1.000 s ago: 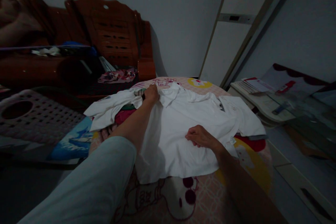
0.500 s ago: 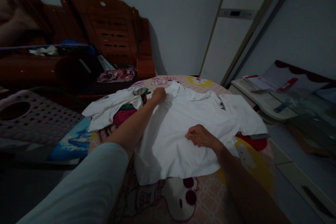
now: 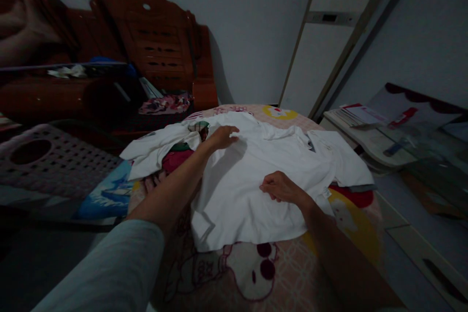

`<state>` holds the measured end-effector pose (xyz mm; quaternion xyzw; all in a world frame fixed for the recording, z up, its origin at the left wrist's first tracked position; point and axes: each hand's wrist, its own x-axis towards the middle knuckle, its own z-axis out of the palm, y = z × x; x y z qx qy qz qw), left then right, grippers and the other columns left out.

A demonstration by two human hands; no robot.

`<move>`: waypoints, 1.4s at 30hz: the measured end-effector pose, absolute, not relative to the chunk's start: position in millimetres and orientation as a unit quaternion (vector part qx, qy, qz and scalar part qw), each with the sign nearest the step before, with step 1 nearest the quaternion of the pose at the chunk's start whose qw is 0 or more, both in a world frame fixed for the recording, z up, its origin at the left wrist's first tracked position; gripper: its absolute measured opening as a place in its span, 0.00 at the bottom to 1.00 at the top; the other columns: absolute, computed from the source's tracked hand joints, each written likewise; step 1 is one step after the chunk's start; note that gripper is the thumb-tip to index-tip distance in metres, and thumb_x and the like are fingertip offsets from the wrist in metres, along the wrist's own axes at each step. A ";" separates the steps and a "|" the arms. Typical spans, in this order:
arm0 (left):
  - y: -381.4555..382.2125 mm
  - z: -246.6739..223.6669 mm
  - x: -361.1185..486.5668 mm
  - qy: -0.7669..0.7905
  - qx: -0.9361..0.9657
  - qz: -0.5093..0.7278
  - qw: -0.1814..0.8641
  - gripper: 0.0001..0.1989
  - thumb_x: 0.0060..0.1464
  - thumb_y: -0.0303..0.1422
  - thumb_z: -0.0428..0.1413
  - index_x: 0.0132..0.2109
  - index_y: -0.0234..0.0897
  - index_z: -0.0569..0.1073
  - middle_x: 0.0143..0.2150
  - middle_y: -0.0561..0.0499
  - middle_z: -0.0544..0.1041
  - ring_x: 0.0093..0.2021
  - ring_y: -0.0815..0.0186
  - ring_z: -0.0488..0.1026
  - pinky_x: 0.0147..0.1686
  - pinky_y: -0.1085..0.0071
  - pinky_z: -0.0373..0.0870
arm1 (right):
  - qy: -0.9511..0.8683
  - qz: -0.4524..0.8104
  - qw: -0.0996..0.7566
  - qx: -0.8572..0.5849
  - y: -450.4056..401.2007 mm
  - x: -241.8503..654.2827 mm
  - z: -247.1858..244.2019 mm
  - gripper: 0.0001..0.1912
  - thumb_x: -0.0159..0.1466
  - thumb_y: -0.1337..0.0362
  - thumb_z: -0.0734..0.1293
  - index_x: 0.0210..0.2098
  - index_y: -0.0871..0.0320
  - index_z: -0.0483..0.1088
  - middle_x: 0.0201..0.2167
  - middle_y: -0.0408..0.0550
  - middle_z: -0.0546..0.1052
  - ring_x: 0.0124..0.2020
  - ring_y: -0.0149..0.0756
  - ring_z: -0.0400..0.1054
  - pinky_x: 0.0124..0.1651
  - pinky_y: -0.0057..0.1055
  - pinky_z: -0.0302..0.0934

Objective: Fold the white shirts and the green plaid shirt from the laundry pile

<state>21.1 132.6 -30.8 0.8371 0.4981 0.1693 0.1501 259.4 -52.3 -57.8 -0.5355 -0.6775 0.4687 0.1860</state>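
Note:
A white shirt (image 3: 252, 190) lies spread over the round table, its lower edge toward me and a small tag at its right side. My left hand (image 3: 224, 137) is over its upper left part, fingers stretched out and apart, with no cloth gripped. Over the middle of the shirt is my right hand (image 3: 281, 187), its fingers curled and pressed together; no cloth shows pulled up into them. Whether it touches the shirt, I cannot tell. More folded white clothing (image 3: 341, 158) lies at the right, partly under or against the shirt.
A pile of white, green and dark red clothes (image 3: 177, 158) lies left on the patterned tablecloth (image 3: 292, 273). Beyond are a wooden sofa (image 3: 157, 44) and a woven chair (image 3: 58, 165). A glass-topped stand (image 3: 431, 156) is at the right. Another person's bare foot (image 3: 27, 24) shows upper left.
My left hand has let go of the shirt's upper left part and its fingers have opened, a little to the right. The cloth there now lies flatter. My right hand has hardly moved.

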 end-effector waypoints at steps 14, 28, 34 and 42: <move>81.0 -82.9 9.7 0.412 0.905 0.061 0.087 0.27 0.64 0.40 0.49 0.68 0.39 0.60 0.71 0.41 0.59 0.70 0.54 0.55 0.67 0.50 0.52 | -0.732 0.442 0.147 -0.498 -66.1 261.7 -25.0 0.10 0.58 0.59 0.70 0.30 0.61 0.72 0.20 0.41 0.72 0.22 0.28 0.65 0.25 0.24 0.55; 94.7 -64.9 -26.1 0.594 0.759 0.261 -0.045 0.22 0.56 0.24 0.51 0.59 0.33 0.67 0.54 0.38 0.70 0.57 0.51 0.66 0.57 0.53 0.63 | -0.949 0.033 -0.023 -0.314 -133.6 170.6 -34.1 0.05 0.64 0.67 0.65 0.40 0.60 0.67 0.38 0.53 0.72 0.38 0.41 0.65 0.39 0.36 0.59; 79.6 -50.6 -19.6 0.657 0.728 0.195 -0.013 0.20 0.59 0.30 0.52 0.58 0.35 0.67 0.56 0.37 0.69 0.56 0.49 0.68 0.54 0.56 0.65 | -0.944 0.009 0.002 -0.328 -129.3 163.3 -48.4 0.08 0.64 0.63 0.66 0.40 0.61 0.68 0.38 0.55 0.72 0.38 0.42 0.64 0.38 0.36 0.58; 81.6 -51.6 -20.8 0.668 0.735 0.115 0.011 0.29 0.60 0.35 0.52 0.66 0.32 0.59 0.52 0.33 0.76 0.54 0.45 0.72 0.52 0.55 0.66 | -0.921 0.067 0.028 -0.383 -117.3 172.5 -44.6 0.05 0.64 0.70 0.63 0.39 0.60 0.70 0.38 0.53 0.73 0.35 0.36 0.65 0.35 0.32 0.55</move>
